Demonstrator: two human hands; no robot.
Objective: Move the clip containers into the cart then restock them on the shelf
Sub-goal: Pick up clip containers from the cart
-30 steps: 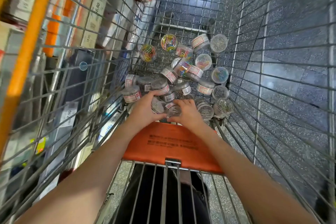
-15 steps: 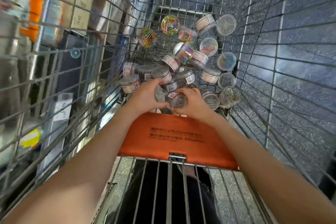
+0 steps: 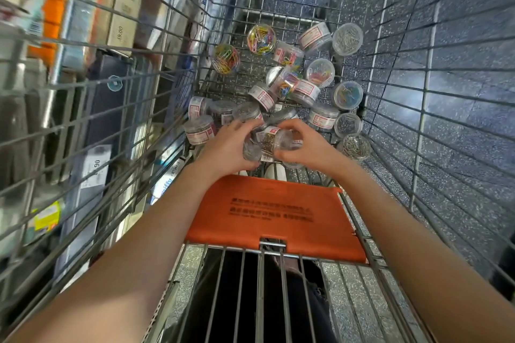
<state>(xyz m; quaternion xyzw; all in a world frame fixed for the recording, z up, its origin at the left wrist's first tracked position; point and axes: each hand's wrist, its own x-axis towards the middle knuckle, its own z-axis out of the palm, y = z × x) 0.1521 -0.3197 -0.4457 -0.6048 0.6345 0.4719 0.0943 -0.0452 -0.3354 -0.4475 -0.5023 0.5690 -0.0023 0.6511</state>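
Both hands, left hand [image 3: 227,147] and right hand [image 3: 308,147], now lift gripped clip containers [image 3: 269,142] higher

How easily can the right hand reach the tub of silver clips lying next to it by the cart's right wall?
Probably not at once. The tub of silver clips lies uncovered just beside the right hand, but that hand and the left hand already grip clear containers.

Two bare, sleeveless forearms; dark trousers [image 3: 250,301] below, white shoe tip [image 3: 274,171].
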